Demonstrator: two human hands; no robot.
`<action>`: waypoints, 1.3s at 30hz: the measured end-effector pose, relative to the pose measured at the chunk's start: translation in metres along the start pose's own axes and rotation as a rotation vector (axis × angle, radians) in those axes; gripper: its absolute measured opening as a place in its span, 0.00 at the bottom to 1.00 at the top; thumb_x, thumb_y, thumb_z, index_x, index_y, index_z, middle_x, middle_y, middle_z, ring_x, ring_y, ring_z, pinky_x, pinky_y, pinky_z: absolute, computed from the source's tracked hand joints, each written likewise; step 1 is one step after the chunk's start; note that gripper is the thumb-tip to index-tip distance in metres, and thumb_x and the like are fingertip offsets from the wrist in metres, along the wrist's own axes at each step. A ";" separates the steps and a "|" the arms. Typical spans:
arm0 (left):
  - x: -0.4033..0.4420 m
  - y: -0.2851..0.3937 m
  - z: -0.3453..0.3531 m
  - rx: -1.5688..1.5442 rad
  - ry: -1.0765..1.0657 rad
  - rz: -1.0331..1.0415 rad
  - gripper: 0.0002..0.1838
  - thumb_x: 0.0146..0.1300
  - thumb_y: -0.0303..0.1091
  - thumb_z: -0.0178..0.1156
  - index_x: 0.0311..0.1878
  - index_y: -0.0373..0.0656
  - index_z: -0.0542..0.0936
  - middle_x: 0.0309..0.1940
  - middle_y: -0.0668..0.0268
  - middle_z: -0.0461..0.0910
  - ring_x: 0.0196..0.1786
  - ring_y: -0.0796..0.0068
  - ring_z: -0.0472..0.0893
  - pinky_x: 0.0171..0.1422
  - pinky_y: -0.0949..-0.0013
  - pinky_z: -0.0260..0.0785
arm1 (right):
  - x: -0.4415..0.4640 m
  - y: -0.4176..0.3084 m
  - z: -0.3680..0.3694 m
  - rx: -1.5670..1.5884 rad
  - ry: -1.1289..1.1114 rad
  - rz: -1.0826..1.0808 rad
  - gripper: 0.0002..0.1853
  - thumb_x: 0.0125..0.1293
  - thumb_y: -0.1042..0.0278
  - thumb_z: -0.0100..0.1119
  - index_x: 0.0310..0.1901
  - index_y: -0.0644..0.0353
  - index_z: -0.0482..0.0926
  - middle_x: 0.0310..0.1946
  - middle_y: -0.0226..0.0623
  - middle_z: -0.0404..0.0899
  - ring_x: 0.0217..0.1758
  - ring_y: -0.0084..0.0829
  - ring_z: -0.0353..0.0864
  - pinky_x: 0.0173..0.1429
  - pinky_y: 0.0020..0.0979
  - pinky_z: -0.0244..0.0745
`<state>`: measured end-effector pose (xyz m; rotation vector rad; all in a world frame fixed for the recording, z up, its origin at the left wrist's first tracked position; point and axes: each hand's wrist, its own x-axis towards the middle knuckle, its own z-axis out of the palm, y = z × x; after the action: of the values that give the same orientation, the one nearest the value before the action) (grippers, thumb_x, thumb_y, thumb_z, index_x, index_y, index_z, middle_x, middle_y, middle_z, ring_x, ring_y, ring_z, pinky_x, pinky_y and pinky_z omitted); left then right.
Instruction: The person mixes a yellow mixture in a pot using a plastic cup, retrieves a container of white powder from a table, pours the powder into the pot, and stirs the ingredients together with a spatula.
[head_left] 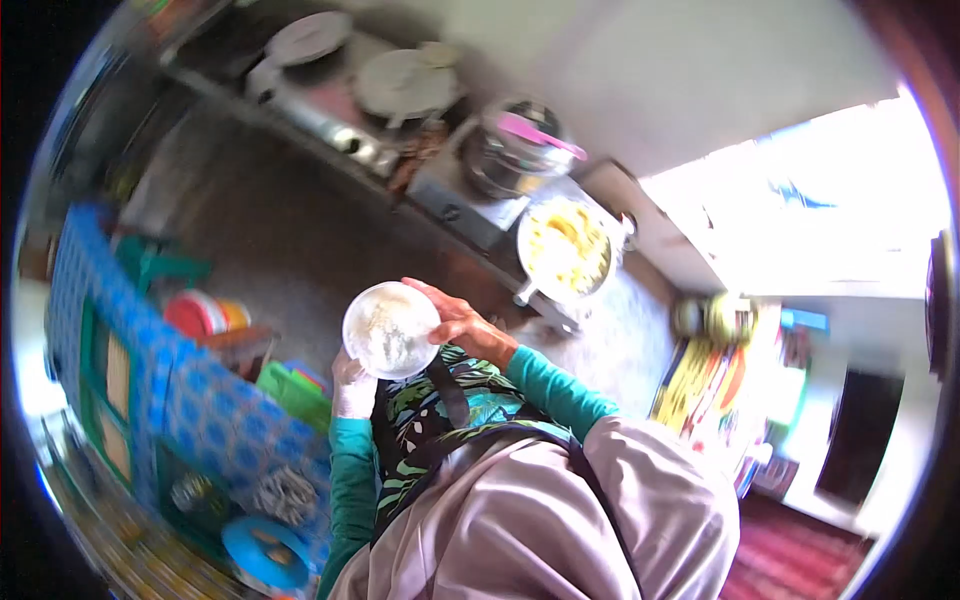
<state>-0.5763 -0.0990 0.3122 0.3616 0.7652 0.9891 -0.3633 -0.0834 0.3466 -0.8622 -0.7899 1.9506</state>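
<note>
In front of my body I hold a round whitish bowl [352, 318] with white, powdery or grainy contents [393, 335]; I cannot tell exactly what they are. My right hand [462, 322] grips the bowl's right rim, thumb and fingers apart around it. At the lower left side, my left hand [353, 380] supports the bowl, with most of its fingers hidden beneath. The nearest cookware is a pan [528, 292] of yellow food pieces [568, 245], beyond my right hand and touched by neither hand.
Beside the pan, a metal pot [495, 165] with a pink utensil [540, 135] across its top sits on a stove [437, 198]. Another stove [330, 128] stands farther left. A blue patterned cloth-covered counter [190, 375] runs along the left, with a blue plate [240, 540] at its lower end.
</note>
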 end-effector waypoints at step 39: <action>0.260 -0.268 0.284 0.536 0.268 -1.370 0.43 0.36 0.56 0.67 0.58 0.51 0.64 0.56 0.57 0.65 0.57 0.49 0.64 0.57 0.35 0.47 | -0.184 -0.042 -0.295 1.145 0.956 0.126 0.41 0.41 0.44 0.57 0.60 0.45 0.59 0.58 0.61 0.50 0.59 0.60 0.54 0.56 0.63 0.51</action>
<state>-0.1235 0.0002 0.2419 0.0847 1.2402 -0.4835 -0.0334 -0.1656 0.2626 -0.9109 0.8806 1.4238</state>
